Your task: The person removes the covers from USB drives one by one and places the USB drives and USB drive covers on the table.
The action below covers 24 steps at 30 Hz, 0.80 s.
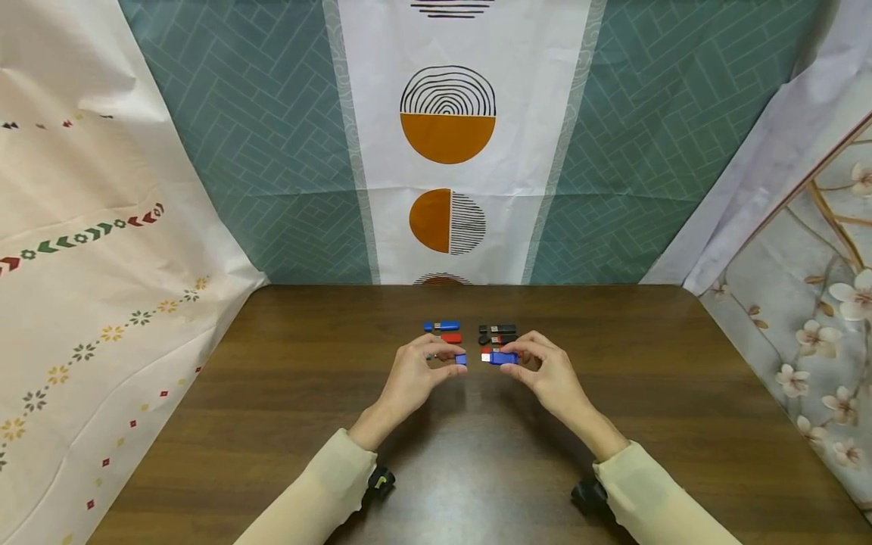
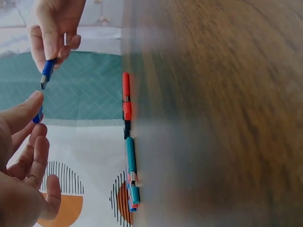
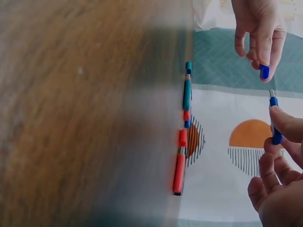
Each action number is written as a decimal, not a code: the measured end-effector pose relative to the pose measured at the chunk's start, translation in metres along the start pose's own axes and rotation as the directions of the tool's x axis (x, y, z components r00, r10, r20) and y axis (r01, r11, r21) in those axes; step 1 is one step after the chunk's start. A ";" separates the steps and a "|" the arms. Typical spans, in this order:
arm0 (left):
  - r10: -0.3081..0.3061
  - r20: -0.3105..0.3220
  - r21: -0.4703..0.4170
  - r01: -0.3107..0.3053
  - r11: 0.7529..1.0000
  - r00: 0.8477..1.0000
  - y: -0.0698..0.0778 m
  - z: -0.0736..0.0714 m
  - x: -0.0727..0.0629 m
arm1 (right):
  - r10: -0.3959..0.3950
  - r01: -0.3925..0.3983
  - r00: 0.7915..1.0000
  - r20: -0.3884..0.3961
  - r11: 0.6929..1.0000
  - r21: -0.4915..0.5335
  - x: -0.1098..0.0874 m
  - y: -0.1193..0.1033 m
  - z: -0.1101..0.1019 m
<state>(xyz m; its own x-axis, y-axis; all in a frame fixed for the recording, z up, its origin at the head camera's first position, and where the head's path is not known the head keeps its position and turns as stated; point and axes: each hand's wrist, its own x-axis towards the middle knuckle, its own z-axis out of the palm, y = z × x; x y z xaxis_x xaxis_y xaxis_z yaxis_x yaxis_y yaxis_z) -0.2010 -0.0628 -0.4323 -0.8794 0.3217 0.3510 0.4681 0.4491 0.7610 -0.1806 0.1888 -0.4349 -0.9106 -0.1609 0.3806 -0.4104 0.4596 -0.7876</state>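
Between thumb and fingers my left hand [image 1: 417,369] pinches a small blue cap [image 1: 461,359]. Across a short gap, my right hand [image 1: 547,369] pinches a blue USB stick [image 1: 504,358] whose bare metal plug points left at the cap. Both are held up above the tabletop, as the wrist views show. In the left wrist view the stick [image 2: 48,71] sits just above the cap [image 2: 38,116], lined up roughly with it. The right wrist view shows the cap [image 3: 264,71] in the left fingertips, apart from the plug.
Behind the hands, uncapped USB sticks lie in two columns on the brown table [image 1: 306,409]: a blue one [image 1: 446,325], a red one [image 1: 450,338], a teal one [image 2: 131,156], a black one [image 1: 502,329] and others partly covered. Patterned cloths [image 1: 272,151] hang behind and beside the table.
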 end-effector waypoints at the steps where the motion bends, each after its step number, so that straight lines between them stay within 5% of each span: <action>1: 0.001 -0.001 0.004 -0.001 1.000 1.000 0.000 0.000 0.000 | 0.002 -0.002 1.000 0.003 1.000 0.001 0.000 0.000 0.000; 16: -0.046 -0.012 0.093 0.047 0.995 0.999 -0.012 -0.008 0.003 | 0.086 -0.086 0.996 0.033 0.996 -0.002 0.014 0.001 0.015; 24: -0.153 0.032 0.123 0.148 0.981 0.988 -0.021 -0.014 0.002 | 0.152 -0.150 0.984 0.092 0.988 -0.031 0.022 0.002 0.028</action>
<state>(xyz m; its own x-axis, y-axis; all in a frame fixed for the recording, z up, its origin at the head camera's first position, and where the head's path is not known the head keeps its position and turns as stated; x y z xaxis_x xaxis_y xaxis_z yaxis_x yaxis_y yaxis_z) -0.2143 -0.0834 -0.4401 -0.9373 0.2761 0.2127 0.3401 0.5906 0.7318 -0.2030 0.1613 -0.4414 -0.9630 -0.1692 0.2100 -0.2677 0.5050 -0.8205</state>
